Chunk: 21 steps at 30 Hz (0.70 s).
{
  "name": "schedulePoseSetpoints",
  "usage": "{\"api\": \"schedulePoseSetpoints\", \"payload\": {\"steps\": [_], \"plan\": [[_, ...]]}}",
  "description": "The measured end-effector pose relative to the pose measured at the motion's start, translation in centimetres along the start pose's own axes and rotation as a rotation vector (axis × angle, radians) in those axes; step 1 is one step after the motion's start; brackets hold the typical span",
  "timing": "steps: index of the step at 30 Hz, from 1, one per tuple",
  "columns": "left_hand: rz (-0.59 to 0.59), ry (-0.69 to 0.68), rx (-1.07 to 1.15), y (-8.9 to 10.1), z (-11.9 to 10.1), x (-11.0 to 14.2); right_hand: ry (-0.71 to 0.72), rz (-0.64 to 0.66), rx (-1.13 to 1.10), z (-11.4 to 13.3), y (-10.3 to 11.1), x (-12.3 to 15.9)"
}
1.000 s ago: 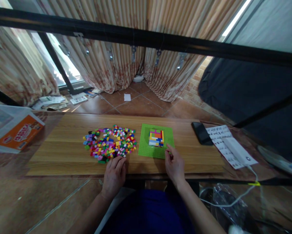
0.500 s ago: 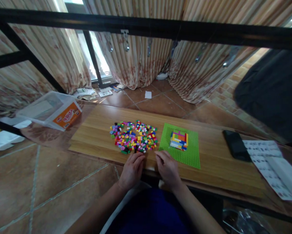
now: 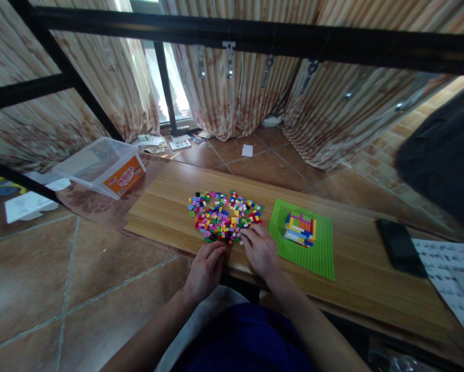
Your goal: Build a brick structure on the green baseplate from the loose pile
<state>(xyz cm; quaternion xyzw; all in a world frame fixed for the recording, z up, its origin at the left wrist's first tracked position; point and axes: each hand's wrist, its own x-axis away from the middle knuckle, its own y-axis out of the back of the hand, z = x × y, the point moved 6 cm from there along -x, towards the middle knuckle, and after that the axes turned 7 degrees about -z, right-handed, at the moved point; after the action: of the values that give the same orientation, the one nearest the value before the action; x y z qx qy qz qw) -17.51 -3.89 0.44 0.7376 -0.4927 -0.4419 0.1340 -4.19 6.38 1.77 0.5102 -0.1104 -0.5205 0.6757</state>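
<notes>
A loose heap of small colourful toy building bricks (image 3: 224, 214) lies spread on the wooden board. My left hand (image 3: 206, 268) rests at the board's front edge, just below the heap. Its fingers are curled together, and whatever they hold is hidden. At the heap's near right side, my right hand (image 3: 261, 251) has its bent fingertips down among the bricks, drawn together; I cannot make out a brick between them. To its right is a green studded baseplate (image 3: 321, 258), apart from the hand. On that plate sits a multicoloured brick build (image 3: 300, 230), blockish and several layers high.
A clear plastic box (image 3: 100, 168) with an orange label stands beyond the board's left end. On the right lie a black phone (image 3: 400, 248) and printed sheets (image 3: 449, 274). A dark metal bar (image 3: 255, 39) crosses above the board (image 3: 162, 191), with curtains behind.
My right hand has moved forward and left, from beside the heap to its bricks. My left hand stays by the front edge. The whole view has swung slightly left.
</notes>
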Motion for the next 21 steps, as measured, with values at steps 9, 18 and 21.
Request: {"api": "schedulePoseSetpoints", "payload": {"steps": [9, 18, 21], "plan": [[-0.018, 0.033, 0.023, 0.4, 1.1, -0.5, -0.016, 0.105, 0.085, 0.8, -0.8, -2.5], [-0.033, 0.077, 0.078, 0.9, 1.2, -1.0, -0.003, 0.163, 0.162, 1.6, -1.4, -3.2], [-0.028, 0.092, 0.085, 0.9, 1.4, -1.0, -0.002, 0.134, 0.118, 1.3, -1.3, -2.9]]}}
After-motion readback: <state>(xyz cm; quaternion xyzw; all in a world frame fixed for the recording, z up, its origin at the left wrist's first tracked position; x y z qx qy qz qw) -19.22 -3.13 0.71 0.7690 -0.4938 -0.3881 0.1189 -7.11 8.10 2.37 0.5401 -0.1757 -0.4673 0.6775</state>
